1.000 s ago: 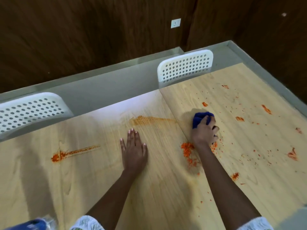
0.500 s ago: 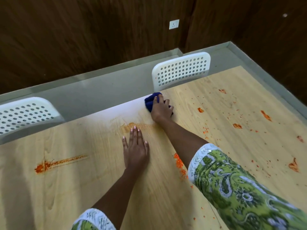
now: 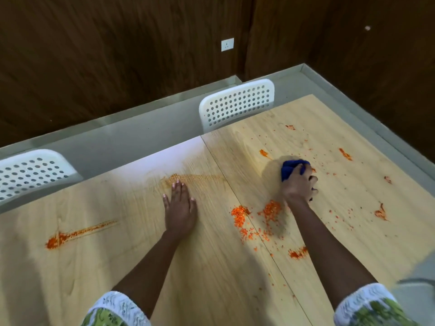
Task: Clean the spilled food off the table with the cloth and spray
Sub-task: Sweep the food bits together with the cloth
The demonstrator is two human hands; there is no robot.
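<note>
My right hand (image 3: pixel 299 187) grips a bunched blue cloth (image 3: pixel 289 169) and presses it on the light wooden table (image 3: pixel 211 267), right of the seam. My left hand (image 3: pixel 180 208) lies flat on the table with fingers together, just below a pale orange smear (image 3: pixel 195 178). A pile of orange food crumbs (image 3: pixel 256 220) sits between my arms, near my right wrist. An orange streak (image 3: pixel 75 234) lies at the left. Smaller orange blobs (image 3: pixel 344 154) and specks dot the right half. No spray bottle is in view.
Two white perforated chairs stand at the table's far edge, one at the left (image 3: pixel 30 170) and one at the centre (image 3: pixel 237 102). Behind them a grey ledge (image 3: pixel 131 135) meets a dark wood wall with a white socket (image 3: pixel 227 44).
My right hand has swept the cloth from the far edge near the seam back to the right and nearer. The orange crumb pile near my wrist is exposed again. My left hand stays flat.
</note>
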